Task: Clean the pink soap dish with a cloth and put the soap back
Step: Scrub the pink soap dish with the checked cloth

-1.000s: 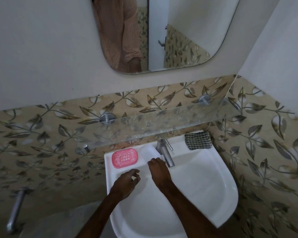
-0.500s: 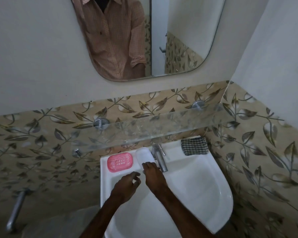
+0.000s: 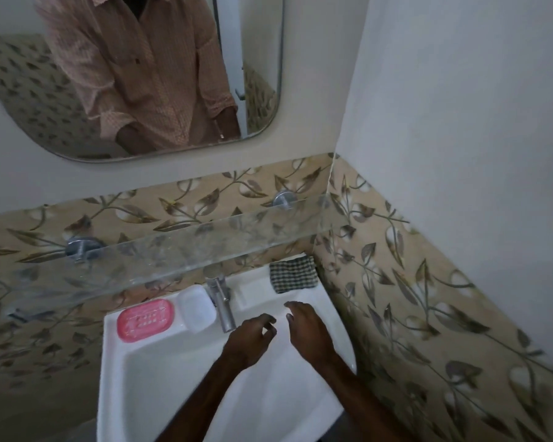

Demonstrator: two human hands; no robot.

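The pink soap dish (image 3: 145, 319) lies empty on the back left ledge of the white sink (image 3: 118, 378). A white soap bar (image 3: 196, 309) rests on the ledge between the dish and the tap. A folded dark checked cloth (image 3: 293, 273) sits on the back right corner of the sink. My left hand (image 3: 249, 340) hovers over the basin just right of the tap, fingers loosely curled and holding nothing. My right hand (image 3: 307, 328) is beside it, fingers spread, empty, a short way below the cloth.
A chrome tap (image 3: 221, 301) stands at the middle of the sink's back edge. A glass shelf (image 3: 179, 247) juts out above the sink. A mirror (image 3: 141, 74) hangs above. The tiled side wall (image 3: 412, 314) is close on the right.
Both hands have shifted right from near the soap and dish to the right of the tap. The view has swung left and upward.
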